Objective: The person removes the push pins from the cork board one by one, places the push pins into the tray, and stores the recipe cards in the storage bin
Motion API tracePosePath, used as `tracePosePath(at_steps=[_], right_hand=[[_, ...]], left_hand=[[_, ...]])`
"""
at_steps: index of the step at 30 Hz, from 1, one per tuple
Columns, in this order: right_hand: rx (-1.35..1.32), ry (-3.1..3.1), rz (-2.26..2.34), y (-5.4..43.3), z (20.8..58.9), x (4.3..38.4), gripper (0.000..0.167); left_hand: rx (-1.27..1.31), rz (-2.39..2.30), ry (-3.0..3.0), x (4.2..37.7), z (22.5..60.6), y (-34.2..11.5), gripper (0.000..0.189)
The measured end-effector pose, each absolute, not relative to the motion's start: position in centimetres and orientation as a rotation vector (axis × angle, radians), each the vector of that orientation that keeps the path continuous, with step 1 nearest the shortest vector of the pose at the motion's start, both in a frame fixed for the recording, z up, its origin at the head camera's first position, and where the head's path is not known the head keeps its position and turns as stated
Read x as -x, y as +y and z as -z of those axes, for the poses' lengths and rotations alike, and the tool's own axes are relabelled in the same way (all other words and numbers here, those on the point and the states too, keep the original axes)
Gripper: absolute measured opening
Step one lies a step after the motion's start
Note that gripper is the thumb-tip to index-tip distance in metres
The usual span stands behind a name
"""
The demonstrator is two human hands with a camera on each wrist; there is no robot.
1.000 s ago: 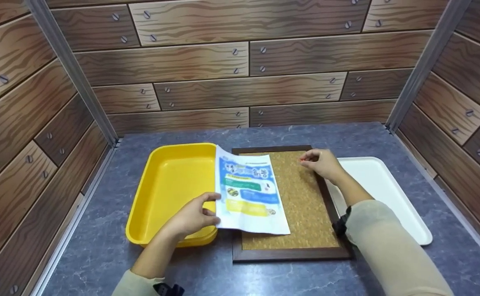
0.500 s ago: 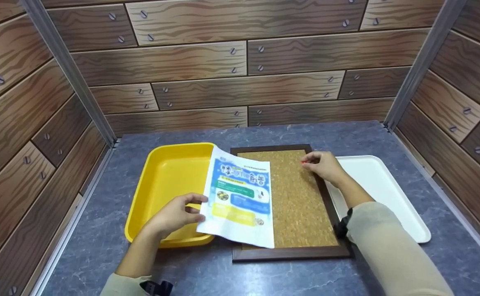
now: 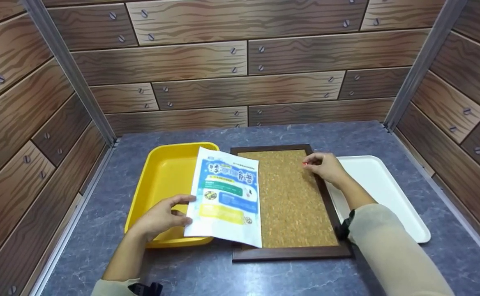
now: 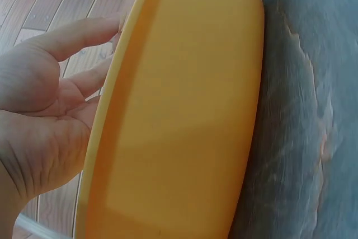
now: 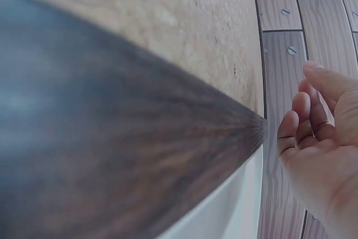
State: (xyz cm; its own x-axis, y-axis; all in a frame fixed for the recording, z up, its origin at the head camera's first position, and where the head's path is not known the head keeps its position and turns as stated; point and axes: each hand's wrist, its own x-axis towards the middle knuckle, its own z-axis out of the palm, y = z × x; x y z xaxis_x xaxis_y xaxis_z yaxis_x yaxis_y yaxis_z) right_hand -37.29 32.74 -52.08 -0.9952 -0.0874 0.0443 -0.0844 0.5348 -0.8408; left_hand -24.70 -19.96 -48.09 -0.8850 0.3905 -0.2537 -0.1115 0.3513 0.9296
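Observation:
My left hand (image 3: 160,216) holds a printed paper sheet (image 3: 228,199) by its left edge, with blue, green and yellow blocks on it. The sheet is tilted, partly over the yellow tray (image 3: 138,193) and partly over the left side of a corkboard (image 3: 295,205). Over the board's upper right corner, my right hand (image 3: 326,167) pinches a tiny red pushpin (image 3: 305,164) between thumb and forefinger. The tray's wall hides the left fingertips and the sheet in the left wrist view. In the right wrist view the fingers are curled beyond the board's dark frame (image 5: 140,132).
A white tray (image 3: 381,197) lies right of the corkboard, under the right forearm. The grey marbled tabletop (image 3: 289,279) is bounded by wood-patterned walls (image 3: 240,92) at the back and sides.
My left hand has drawn the sheet leftward, baring more of the cork and covering more of the yellow tray. The right hand has shifted only slightly with the pushpin.

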Motion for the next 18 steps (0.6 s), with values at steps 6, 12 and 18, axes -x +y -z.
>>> tracePosePath(at_steps=[6,12,18], right_hand=[[0.193,2.750,1.474,33.5,52.0,37.0,0.027],[0.191,2.740,1.467,34.3,51.8,36.7,0.027],[0.192,2.739,1.451,35.2,51.6,36.4,0.025]], left_hand=[[-0.285,-1.535,2.140,24.9,48.2,-21.6,0.065],[-0.298,-1.536,2.097,25.1,48.4,-22.9,0.069],[-0.271,-1.548,2.102,25.1,48.5,-23.7,0.069]])
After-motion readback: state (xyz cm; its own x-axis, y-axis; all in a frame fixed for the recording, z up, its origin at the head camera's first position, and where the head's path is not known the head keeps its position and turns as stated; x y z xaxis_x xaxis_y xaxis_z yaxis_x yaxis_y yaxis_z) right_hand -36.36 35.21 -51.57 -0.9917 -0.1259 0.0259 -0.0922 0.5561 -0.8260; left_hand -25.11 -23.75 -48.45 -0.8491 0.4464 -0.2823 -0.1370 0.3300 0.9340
